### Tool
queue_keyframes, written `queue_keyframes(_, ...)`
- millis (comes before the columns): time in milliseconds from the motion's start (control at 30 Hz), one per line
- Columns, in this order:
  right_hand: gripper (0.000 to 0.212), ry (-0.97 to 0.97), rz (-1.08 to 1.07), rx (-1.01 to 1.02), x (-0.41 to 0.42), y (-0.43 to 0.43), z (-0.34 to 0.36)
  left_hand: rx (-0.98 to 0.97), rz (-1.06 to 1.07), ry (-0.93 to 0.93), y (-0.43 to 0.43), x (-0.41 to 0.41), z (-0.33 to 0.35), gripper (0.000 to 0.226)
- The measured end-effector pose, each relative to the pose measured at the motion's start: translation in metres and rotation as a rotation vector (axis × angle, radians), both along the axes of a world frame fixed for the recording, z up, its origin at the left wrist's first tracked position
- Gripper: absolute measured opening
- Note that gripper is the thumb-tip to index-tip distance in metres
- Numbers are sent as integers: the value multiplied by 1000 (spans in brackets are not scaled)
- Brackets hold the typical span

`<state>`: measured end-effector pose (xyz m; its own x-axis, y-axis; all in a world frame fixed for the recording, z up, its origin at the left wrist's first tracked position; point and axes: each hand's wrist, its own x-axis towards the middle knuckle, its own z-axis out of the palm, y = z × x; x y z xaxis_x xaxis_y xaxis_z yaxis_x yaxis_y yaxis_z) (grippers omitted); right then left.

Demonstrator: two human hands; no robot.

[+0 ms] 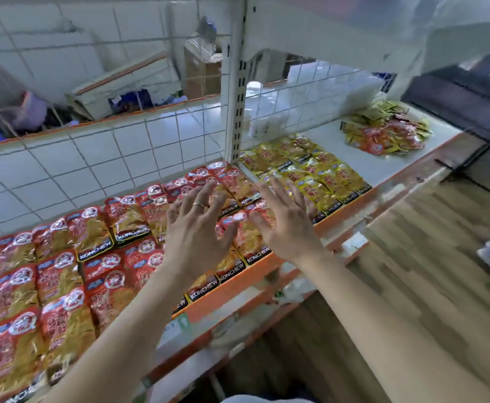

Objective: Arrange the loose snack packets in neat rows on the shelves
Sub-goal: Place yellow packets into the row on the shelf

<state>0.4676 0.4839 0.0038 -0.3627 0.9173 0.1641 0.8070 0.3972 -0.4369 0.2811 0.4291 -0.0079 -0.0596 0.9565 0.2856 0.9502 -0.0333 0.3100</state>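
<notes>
Just left of the white slotted upright post [239, 97], in the head view, both hands are spread flat with straight fingers and grasp nothing: the left hand [197, 228], wearing a ring [199, 204], and the right hand [287, 225] are poised over the end of the red Konchew packets [63, 266], which lie in overlapping rows running away from the post to the left. This looks like the patting-down step, squaring the last red packets against the orange shelf edge [238, 282]. Right of the post, the yellow Konchew packets [310, 173] already lie in short rows. Well beyond them, a loose heap of mixed packets [386, 132] is unsorted, so the task seems partly done. The next move probably calls for a reach past the post to that heap, separating red from yellow and extending the rows over the bare shelf between. Whether the palms actually press the packets cannot be told, as the fingertips are motion-blurred. The packets beneath the hands are covered, the red rows are cut off at the left edge, and the lower shelf is too smeared to read.
</notes>
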Motion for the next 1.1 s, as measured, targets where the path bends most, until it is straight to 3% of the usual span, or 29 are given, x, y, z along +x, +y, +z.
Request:
queue_keyframes(167,65,44,-18,8,55,-4,9,19,-12,32,-1,53,12,70)
queue_keyframes(667,65,49,-114,-9,325,-16,30,38,-98,50,24,312,33,74)
queue_keyframes(1100,65,90,-253,26,423,3,26,38,-173,32,52,390,36,69)
